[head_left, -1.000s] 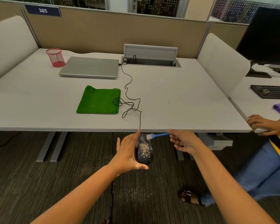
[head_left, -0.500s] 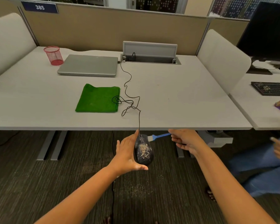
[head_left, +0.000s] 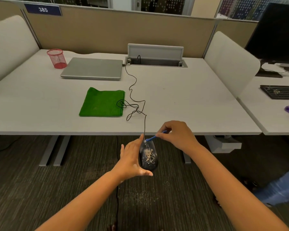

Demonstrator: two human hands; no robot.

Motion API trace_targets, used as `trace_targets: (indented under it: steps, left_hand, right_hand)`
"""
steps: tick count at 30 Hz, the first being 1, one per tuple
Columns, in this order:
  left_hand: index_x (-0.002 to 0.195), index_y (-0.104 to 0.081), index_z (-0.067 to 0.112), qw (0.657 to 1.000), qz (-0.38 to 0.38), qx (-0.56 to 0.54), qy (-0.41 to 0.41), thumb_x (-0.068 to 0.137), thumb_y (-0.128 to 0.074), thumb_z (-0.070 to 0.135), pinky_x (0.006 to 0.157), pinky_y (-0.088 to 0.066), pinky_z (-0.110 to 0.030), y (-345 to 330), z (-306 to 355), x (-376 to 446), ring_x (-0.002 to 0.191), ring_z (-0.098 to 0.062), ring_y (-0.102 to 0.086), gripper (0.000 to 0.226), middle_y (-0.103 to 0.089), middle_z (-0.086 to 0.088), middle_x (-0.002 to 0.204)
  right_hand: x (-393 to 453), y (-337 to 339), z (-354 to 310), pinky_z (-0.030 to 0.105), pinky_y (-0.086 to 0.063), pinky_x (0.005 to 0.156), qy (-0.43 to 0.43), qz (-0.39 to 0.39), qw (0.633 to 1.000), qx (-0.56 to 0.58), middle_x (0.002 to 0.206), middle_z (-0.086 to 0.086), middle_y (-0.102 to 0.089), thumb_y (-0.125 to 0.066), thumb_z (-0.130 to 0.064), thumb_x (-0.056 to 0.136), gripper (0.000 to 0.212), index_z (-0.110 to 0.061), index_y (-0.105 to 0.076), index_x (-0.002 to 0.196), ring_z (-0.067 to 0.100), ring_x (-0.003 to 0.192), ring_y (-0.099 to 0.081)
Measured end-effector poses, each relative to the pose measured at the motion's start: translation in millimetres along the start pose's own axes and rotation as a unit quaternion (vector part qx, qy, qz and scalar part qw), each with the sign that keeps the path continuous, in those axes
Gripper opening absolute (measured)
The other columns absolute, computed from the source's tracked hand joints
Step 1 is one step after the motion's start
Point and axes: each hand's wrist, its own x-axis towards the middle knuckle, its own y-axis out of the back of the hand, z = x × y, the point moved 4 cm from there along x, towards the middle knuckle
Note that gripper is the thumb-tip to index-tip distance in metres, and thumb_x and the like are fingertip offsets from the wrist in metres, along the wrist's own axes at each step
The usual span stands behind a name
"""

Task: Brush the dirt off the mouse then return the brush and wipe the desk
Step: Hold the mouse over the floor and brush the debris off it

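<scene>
In the lower centre of the frame the left hand [head_left: 132,160] grasps the dirty mouse [head_left: 148,155] out past the desk [head_left: 190,100] edge, probably so crumbs fall on the floor, while the right hand [head_left: 177,135] pinches the blue brush [head_left: 153,138] at its front end.

Both forearms outstretched, left hand [head_left: 132,161] cupped with thumb and fingers curled, right hand [head_left: 178,135] in a pinching grip.

Brush [head_left: 154,137] handle mostly hidden inside right-hand fingers [head_left: 163,135]
</scene>
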Motion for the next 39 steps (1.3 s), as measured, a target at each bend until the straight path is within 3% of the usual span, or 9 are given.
trace_targets:
  steps: [7,11,13,17,25,31,35,39]
  left_hand:
    - [0.131,0.021,0.044,1.0,0.004,0.001,-0.008,0.05,-0.079,0.059,0.106,0.014,-0.045,4.9,-1.3,-0.7,0.136,-0.017,-0.012,0.129,-0.02,0.002,0.145]
    - [0.131,0.021,0.046,1.0,0.002,-0.002,-0.007,0.05,-0.079,0.06,0.107,0.013,-0.047,2.4,-0.3,-0.2,0.137,-0.016,-0.011,0.129,-0.018,0.003,0.147]
    - [0.13,0.021,0.046,1.0,-0.001,-0.004,-0.009,0.05,-0.079,0.06,0.108,0.013,-0.046,1.5,1.2,0.4,0.137,-0.015,-0.01,0.129,-0.018,0.004,0.147]
    - [0.131,0.019,0.044,1.0,-0.004,-0.005,-0.011,0.051,-0.079,0.059,0.108,0.014,-0.046,0.4,3.3,1.7,0.138,-0.015,-0.009,0.128,-0.017,0.003,0.147]
    - [0.132,0.021,0.046,1.0,-0.006,-0.006,-0.02,0.052,-0.078,0.06,0.109,0.014,-0.048,1.1,5.0,4.9,0.137,-0.015,-0.01,0.128,-0.018,0.003,0.147]
    - [0.127,0.027,0.052,1.0,-0.009,0.0,-0.02,0.051,-0.076,0.064,0.11,0.01,-0.053,1.6,1.6,4.5,0.138,-0.015,-0.009,0.128,-0.014,0.003,0.149]
    - [0.128,0.025,0.051,1.0,-0.008,-0.008,-0.018,0.052,-0.078,0.061,0.111,0.01,-0.051,1.1,0.9,2.0,0.138,-0.015,-0.009,0.128,-0.014,0.004,0.15]
    - [0.127,0.023,0.051,1.0,-0.005,-0.016,-0.016,0.051,-0.078,0.06,0.111,0.011,-0.048,0.0,2.5,2.6,0.139,-0.016,-0.008,0.127,-0.015,0.002,0.149]
  right_hand:
    - [-5.3,11.0,23.4,0.013,-0.039,0.065,-0.04,-0.044,0.996,0.059,0.079,-0.012,-0.066,-0.07,-0.022,0.079,0.001,-0.022,-0.07,0.078,0.001,0.079,-0.057]
    - [-6.5,7.4,32.7,0.024,-0.048,0.078,-0.105,-0.027,0.975,0.194,0.089,-0.007,-0.066,-0.069,-0.015,0.08,0.007,-0.022,-0.069,0.08,0.009,0.088,-0.06]
    - [-7.0,1.3,34.8,0.029,-0.052,0.083,-0.152,-0.021,0.95,0.273,0.095,-0.002,-0.064,-0.068,-0.01,0.081,0.011,-0.021,-0.068,0.08,0.013,0.091,-0.059]
    - [-7.1,-11.2,36.1,0.027,-0.053,0.074,-0.235,-0.004,0.864,0.445,0.09,0.004,-0.062,-0.067,-0.007,0.082,0.011,-0.016,-0.066,0.087,0.012,0.081,-0.058]
    - [-7.3,-25.7,50.3,0.024,-0.049,0.066,-0.363,-0.003,0.754,0.547,0.074,0.002,-0.057,-0.064,-0.006,0.084,0.008,-0.01,-0.057,0.083,0.007,0.064,-0.052]
    - [-6.3,-21.8,65.8,0.013,-0.048,0.044,-0.37,0.046,0.736,0.565,0.068,0.004,-0.051,-0.06,0.001,0.083,0.012,-0.007,-0.054,0.076,0.007,0.06,-0.047]
    - [-2.3,-24.1,58.9,0.014,-0.05,0.046,-0.351,0.039,0.712,0.607,0.07,0.005,-0.052,-0.059,0.002,0.083,0.009,-0.005,-0.054,0.081,0.008,0.061,-0.048]
    - [-0.5,-29.0,50.7,0.015,-0.051,0.048,-0.343,0.017,0.731,0.589,0.077,0.006,-0.055,-0.063,0.001,0.081,0.012,-0.004,-0.055,0.089,0.009,0.067,-0.051]
